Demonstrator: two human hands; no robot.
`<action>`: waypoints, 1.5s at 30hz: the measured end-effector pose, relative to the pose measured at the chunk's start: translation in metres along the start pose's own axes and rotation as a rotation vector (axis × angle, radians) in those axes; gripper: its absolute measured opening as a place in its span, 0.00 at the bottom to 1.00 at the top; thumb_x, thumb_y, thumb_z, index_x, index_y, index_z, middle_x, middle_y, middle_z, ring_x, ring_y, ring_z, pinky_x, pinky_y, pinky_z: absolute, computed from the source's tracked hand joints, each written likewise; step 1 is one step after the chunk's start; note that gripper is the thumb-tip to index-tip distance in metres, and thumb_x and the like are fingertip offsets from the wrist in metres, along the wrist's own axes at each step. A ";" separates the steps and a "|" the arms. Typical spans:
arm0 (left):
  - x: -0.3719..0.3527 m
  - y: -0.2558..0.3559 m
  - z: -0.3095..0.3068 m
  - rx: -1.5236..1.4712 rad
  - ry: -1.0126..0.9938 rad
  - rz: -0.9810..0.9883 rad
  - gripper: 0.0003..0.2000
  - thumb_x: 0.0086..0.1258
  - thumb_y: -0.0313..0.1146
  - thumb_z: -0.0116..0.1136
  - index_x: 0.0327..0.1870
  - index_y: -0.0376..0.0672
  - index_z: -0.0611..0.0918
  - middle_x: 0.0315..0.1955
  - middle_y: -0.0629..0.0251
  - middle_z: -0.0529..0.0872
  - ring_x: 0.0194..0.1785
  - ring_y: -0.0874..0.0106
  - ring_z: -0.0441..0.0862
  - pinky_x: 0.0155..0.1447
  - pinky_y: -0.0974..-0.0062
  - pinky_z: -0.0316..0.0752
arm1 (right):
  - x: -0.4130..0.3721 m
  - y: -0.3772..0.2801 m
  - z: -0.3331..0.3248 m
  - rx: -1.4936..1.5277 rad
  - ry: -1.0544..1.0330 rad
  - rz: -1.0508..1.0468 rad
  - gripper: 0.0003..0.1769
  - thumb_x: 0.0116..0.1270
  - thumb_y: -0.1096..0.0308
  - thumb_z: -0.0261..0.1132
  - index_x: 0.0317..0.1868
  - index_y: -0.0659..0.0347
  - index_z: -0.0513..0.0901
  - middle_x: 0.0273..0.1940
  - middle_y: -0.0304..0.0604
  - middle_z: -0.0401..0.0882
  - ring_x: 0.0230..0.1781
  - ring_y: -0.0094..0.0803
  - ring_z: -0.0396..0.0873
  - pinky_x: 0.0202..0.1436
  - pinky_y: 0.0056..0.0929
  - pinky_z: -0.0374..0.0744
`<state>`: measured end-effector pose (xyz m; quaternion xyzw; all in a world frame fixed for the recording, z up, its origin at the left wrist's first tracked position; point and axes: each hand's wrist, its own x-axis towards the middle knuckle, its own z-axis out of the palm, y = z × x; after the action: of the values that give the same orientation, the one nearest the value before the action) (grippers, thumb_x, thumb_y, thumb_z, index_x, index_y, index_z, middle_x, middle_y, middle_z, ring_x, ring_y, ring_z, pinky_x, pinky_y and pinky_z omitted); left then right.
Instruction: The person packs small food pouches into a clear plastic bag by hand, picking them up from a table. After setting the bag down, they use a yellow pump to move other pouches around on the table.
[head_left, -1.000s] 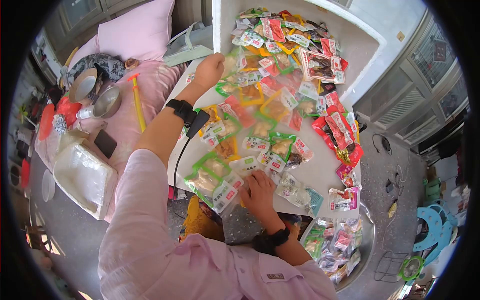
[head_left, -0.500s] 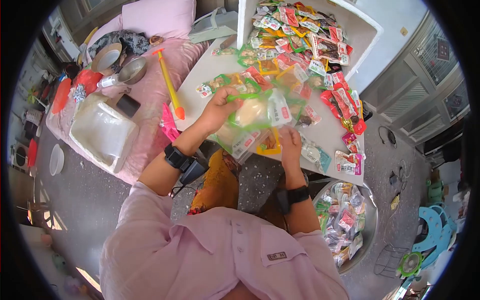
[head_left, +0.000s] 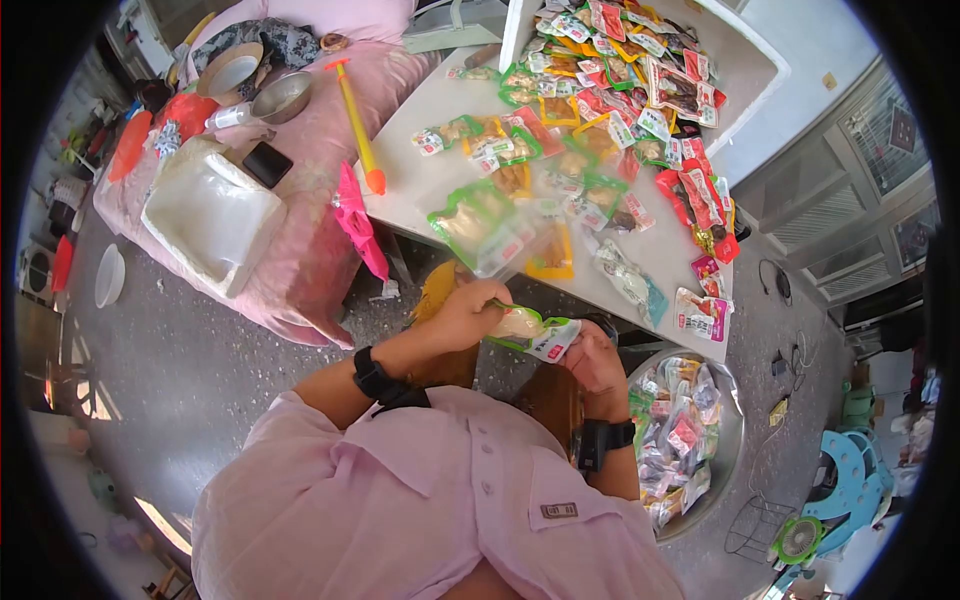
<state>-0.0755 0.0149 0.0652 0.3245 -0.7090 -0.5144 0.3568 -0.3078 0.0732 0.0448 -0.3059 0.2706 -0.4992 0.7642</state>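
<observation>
Beyond my grip and to the right, the foam box (head_left: pixel 772 78) holds heaped food packets (head_left: pixel 625 72), spilling onto the table (head_left: pixel 405 195). Just right of my right hand (head_left: pixel 597 362), the metal tub (head_left: pixel 733 430) holds more. Both hands pinch one green-edged packet (head_left: pixel 530 330) between them, its long axis sloping from my left hand (head_left: pixel 478 312) down to the right, white end rightward.

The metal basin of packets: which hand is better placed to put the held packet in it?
Probably the right hand: it is nearer the basin and grips the held packet by its white end. The left hand holds the green end, farther away.
</observation>
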 end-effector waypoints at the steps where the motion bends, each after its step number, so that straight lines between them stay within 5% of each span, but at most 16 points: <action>1: 0.000 0.004 0.001 0.081 0.076 0.173 0.08 0.53 0.19 0.49 0.35 0.39 0.73 0.32 0.63 0.74 0.38 0.70 0.73 0.44 0.75 0.69 | -0.002 -0.001 0.000 0.055 -0.061 -0.023 0.22 0.61 0.55 0.53 0.48 0.64 0.69 0.44 0.46 0.74 0.44 0.37 0.74 0.46 0.37 0.73; 2: 0.000 0.010 0.002 0.162 0.155 0.346 0.08 0.51 0.18 0.49 0.33 0.39 0.73 0.31 0.62 0.73 0.38 0.67 0.74 0.44 0.73 0.69 | -0.006 0.000 -0.002 0.001 0.020 0.013 0.30 0.61 0.44 0.47 0.49 0.63 0.68 0.45 0.47 0.74 0.45 0.39 0.74 0.45 0.40 0.73; 5: 0.001 0.036 0.005 0.372 0.072 0.724 0.10 0.45 0.17 0.52 0.30 0.39 0.73 0.32 0.61 0.73 0.41 0.60 0.73 0.45 0.66 0.69 | -0.008 0.005 -0.007 0.175 0.033 0.249 0.33 0.57 0.39 0.48 0.48 0.62 0.70 0.45 0.47 0.74 0.43 0.41 0.75 0.41 0.39 0.76; 8: -0.010 0.041 0.014 0.525 -0.105 0.934 0.10 0.42 0.21 0.56 0.27 0.41 0.73 0.33 0.63 0.73 0.44 0.61 0.72 0.46 0.64 0.69 | -0.015 0.010 -0.007 0.330 0.041 0.304 0.30 0.58 0.44 0.52 0.48 0.63 0.70 0.43 0.47 0.75 0.41 0.40 0.75 0.37 0.38 0.77; 11: -0.022 0.030 0.015 0.522 -0.236 0.946 0.08 0.42 0.25 0.57 0.26 0.41 0.73 0.34 0.63 0.73 0.45 0.61 0.71 0.47 0.63 0.68 | -0.016 0.024 -0.017 0.228 0.022 0.271 0.21 0.59 0.57 0.57 0.46 0.63 0.70 0.42 0.45 0.75 0.39 0.37 0.76 0.35 0.35 0.78; 14: -0.021 0.020 0.006 0.731 -0.227 0.887 0.11 0.42 0.26 0.56 0.29 0.42 0.74 0.34 0.63 0.73 0.44 0.62 0.71 0.48 0.63 0.68 | -0.016 0.030 -0.006 0.104 0.194 0.096 0.18 0.55 0.67 0.60 0.45 0.64 0.71 0.40 0.45 0.75 0.35 0.35 0.77 0.33 0.35 0.78; 17: -0.005 0.019 -0.005 0.855 0.038 0.767 0.14 0.44 0.28 0.57 0.35 0.42 0.75 0.35 0.62 0.74 0.44 0.62 0.71 0.48 0.65 0.68 | -0.014 0.020 -0.009 0.126 0.214 -0.016 0.18 0.54 0.71 0.59 0.46 0.65 0.70 0.41 0.46 0.75 0.36 0.35 0.77 0.35 0.35 0.78; 20: 0.017 0.017 -0.009 0.784 0.144 0.365 0.18 0.46 0.30 0.56 0.43 0.42 0.74 0.36 0.59 0.74 0.43 0.61 0.71 0.47 0.66 0.68 | -0.007 0.009 -0.008 0.109 0.368 -0.186 0.16 0.56 0.74 0.55 0.46 0.67 0.69 0.41 0.48 0.74 0.39 0.36 0.75 0.39 0.37 0.76; 23: 0.041 0.012 -0.006 0.869 0.165 0.184 0.17 0.50 0.33 0.55 0.44 0.43 0.74 0.38 0.57 0.74 0.43 0.58 0.71 0.46 0.66 0.69 | 0.003 0.003 -0.006 0.107 0.459 -0.280 0.17 0.57 0.76 0.51 0.49 0.67 0.67 0.42 0.48 0.73 0.38 0.37 0.75 0.38 0.38 0.76; 29: 0.071 -0.011 -0.005 0.967 -0.097 -0.228 0.11 0.54 0.37 0.49 0.36 0.41 0.75 0.32 0.54 0.76 0.40 0.57 0.73 0.43 0.64 0.69 | 0.017 -0.001 0.005 0.126 0.490 -0.369 0.17 0.59 0.77 0.47 0.50 0.66 0.65 0.42 0.48 0.72 0.37 0.39 0.74 0.37 0.40 0.75; 38: 0.067 0.005 -0.014 0.755 0.043 -0.136 0.11 0.60 0.35 0.42 0.28 0.37 0.73 0.28 0.50 0.76 0.35 0.53 0.73 0.40 0.60 0.68 | 0.042 0.001 0.026 0.112 0.495 -0.329 0.17 0.59 0.78 0.46 0.51 0.66 0.63 0.43 0.47 0.71 0.38 0.40 0.74 0.37 0.40 0.75; 41: 0.062 -0.013 -0.013 0.851 0.179 0.115 0.09 0.58 0.35 0.44 0.27 0.38 0.74 0.25 0.52 0.75 0.34 0.54 0.74 0.37 0.61 0.70 | 0.055 0.009 0.027 0.096 0.510 -0.270 0.16 0.59 0.78 0.47 0.50 0.66 0.64 0.43 0.48 0.71 0.38 0.39 0.74 0.37 0.39 0.76; 45: 0.063 -0.019 -0.011 1.042 0.151 0.104 0.06 0.54 0.33 0.47 0.25 0.40 0.74 0.23 0.55 0.74 0.30 0.58 0.75 0.31 0.63 0.71 | 0.074 0.009 0.023 0.091 0.452 -0.251 0.17 0.58 0.79 0.46 0.49 0.67 0.64 0.43 0.47 0.71 0.39 0.40 0.74 0.38 0.39 0.75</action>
<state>-0.0986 -0.0481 0.0599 0.4594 -0.8582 -0.0504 0.2233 -0.2602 0.0119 0.0455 -0.1830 0.3718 -0.6573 0.6294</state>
